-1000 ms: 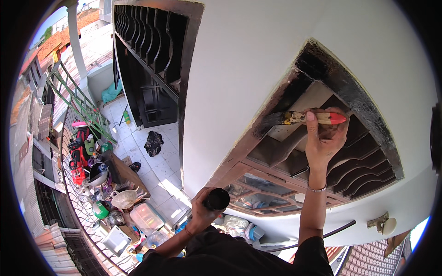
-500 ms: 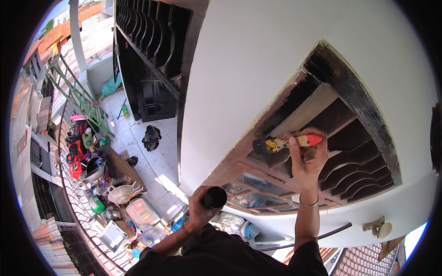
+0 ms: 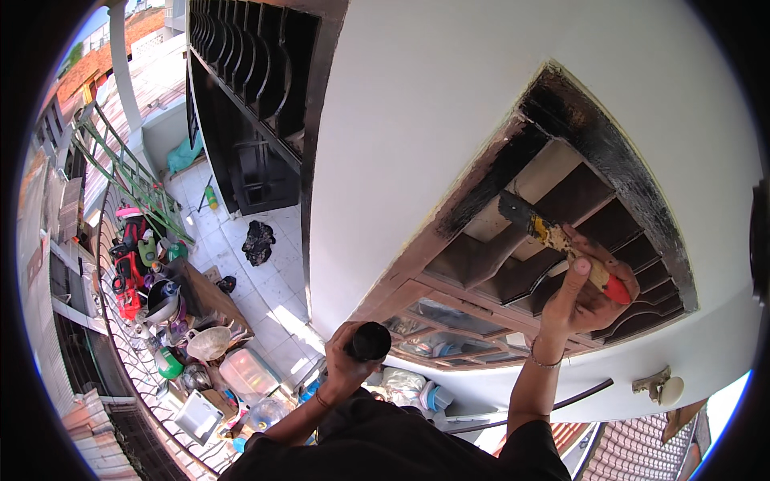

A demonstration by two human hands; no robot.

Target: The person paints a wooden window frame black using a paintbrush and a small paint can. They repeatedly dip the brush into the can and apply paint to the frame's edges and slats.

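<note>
We had the brush (image 3: 553, 235) pinched in our right hand (image 3: 592, 298), bristles just inside the wooden frame's (image 3: 485, 180) left edge. Left hand (image 3: 342, 367) gripped a black cup (image 3: 370, 342) near its lower-left corner.

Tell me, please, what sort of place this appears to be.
It looks like a home's outdoor balcony or terrace, probably on an upper floor: a pale tiled floor in sunlight, a dark panelled door opening onto it, and a neighbouring tiled roof seen below.
</note>
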